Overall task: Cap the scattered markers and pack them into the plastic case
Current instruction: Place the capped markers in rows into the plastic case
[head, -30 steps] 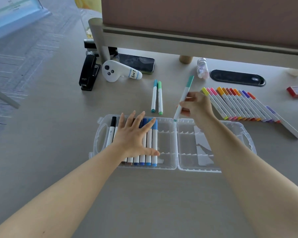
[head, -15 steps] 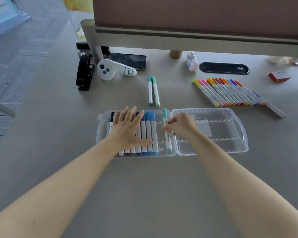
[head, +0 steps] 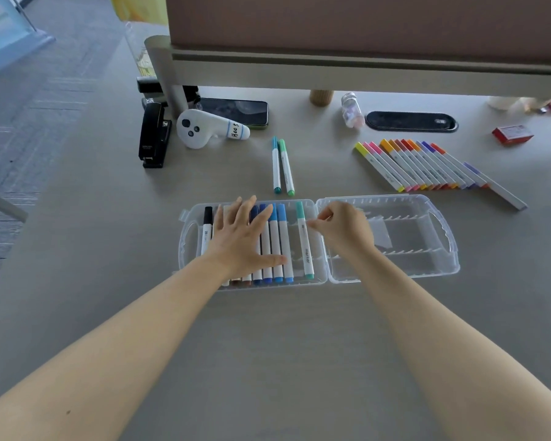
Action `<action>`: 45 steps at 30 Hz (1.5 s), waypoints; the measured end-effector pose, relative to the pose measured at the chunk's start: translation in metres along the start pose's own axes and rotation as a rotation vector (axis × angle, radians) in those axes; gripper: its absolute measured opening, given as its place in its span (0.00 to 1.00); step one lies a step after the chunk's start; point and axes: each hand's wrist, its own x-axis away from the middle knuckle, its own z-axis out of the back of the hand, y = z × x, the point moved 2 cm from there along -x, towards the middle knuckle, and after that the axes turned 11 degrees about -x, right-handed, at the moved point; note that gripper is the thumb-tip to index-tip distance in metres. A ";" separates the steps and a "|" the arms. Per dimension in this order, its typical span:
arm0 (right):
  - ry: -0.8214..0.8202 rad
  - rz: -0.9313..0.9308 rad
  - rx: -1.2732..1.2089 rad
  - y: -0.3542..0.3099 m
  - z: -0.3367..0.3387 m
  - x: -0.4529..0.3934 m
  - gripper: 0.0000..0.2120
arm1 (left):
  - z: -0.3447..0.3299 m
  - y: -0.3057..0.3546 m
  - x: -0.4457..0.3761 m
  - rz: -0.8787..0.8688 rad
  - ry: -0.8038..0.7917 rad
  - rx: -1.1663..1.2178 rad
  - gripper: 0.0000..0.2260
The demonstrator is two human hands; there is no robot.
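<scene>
A clear plastic case (head: 185,237) lies open on the desk, its right half (head: 439,240) holding no markers. The left half holds a black marker (head: 206,227), several blue markers (head: 280,240) and others hidden under my left hand (head: 242,237), which lies flat on them with fingers spread. A teal marker (head: 306,249) lies at the right side of that half. My right hand (head: 341,230) pinches its upper barrel with curled fingertips. Two capped markers (head: 282,167), blue and green, lie just behind the case. A row of several capped markers (head: 427,167) lies at the back right.
Behind the case are a black stapler (head: 155,135), a white controller (head: 204,128) and a phone (head: 236,111). A small glass vial (head: 352,109), a black oval grommet (head: 411,121) and a red box (head: 512,134) sit further right, under a raised shelf (head: 331,68).
My right hand carried the teal marker down from above the desk and laid it in the case's left half. My left hand stayed flat on the packed markers.
</scene>
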 end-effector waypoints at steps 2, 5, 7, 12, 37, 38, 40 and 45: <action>0.069 0.026 -0.055 -0.001 0.010 -0.008 0.15 | 0.002 0.006 -0.007 -0.015 0.016 0.004 0.39; 0.094 0.095 -0.117 -0.002 0.014 -0.028 0.17 | 0.004 0.018 -0.018 -0.051 0.025 -0.016 0.38; 0.071 0.113 -0.112 -0.005 0.009 -0.044 0.20 | 0.001 0.023 -0.024 -0.055 0.004 -0.042 0.38; -0.029 0.102 -0.049 -0.024 -0.016 -0.071 0.25 | -0.006 0.019 -0.023 0.008 -0.035 -0.088 0.41; 0.199 -0.118 -0.485 -0.054 -0.036 -0.094 0.09 | -0.012 -0.008 -0.008 0.025 -0.028 -0.106 0.42; 0.160 -0.131 -0.566 -0.053 -0.031 -0.088 0.09 | -0.012 -0.008 -0.008 0.028 -0.029 -0.107 0.42; 0.095 -0.137 -0.697 -0.051 -0.020 -0.076 0.04 | -0.011 -0.007 -0.009 0.038 -0.032 -0.113 0.42; -0.039 -0.136 -0.652 -0.043 -0.001 -0.043 0.12 | -0.004 0.011 -0.018 -0.001 -0.032 -0.045 0.42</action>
